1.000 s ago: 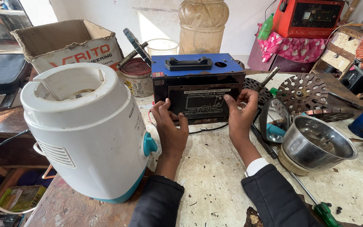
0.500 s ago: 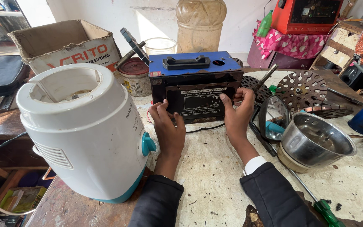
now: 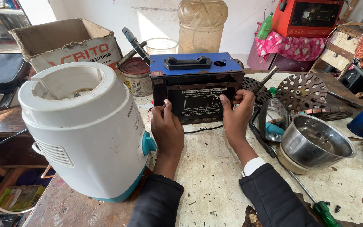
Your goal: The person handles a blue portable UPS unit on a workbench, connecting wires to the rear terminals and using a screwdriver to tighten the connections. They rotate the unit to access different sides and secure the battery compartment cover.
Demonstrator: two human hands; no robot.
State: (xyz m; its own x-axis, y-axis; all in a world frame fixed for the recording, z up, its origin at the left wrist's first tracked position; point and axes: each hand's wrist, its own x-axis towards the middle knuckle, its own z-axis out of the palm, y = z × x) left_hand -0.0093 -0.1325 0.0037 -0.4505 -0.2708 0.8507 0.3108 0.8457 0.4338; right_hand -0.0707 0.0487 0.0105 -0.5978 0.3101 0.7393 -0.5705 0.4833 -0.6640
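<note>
Where both hands meet it, the item in work is a dark metal box with a blue lid point(image 3: 196, 90), standing upright on the worn bench top point(image 3: 215, 176), its long axis running side to side across the fingers and its front panel facing them.

- Left hand point(image 3: 167, 130): fingers curled, tips pressed to the box's lower left front corner, just beside a short red wire end; whether anything is pinched between them cannot be told.
- Right hand point(image 3: 237, 117): fingers loosely bent, thumb and forefinger spread onto the right edge of the front panel, touching it; no closed grip round the box is visible.
- Both hands lie about equally close; the box sits directly beyond the fingertips.
- Left of the left hand, near: white appliance housing with teal knob point(image 3: 82, 130).
- Right of the right hand, near: steel bowl point(image 3: 316, 143); beyond it, a perforated round metal disc point(image 3: 301, 90).
- Below the right forearm, apart: green-handled screwdriver point(image 3: 318, 204).
- Behind the box: cardboard carton point(image 3: 70, 44), a small tin point(image 3: 137, 75), and a red cabinet unit point(image 3: 307, 17).
</note>
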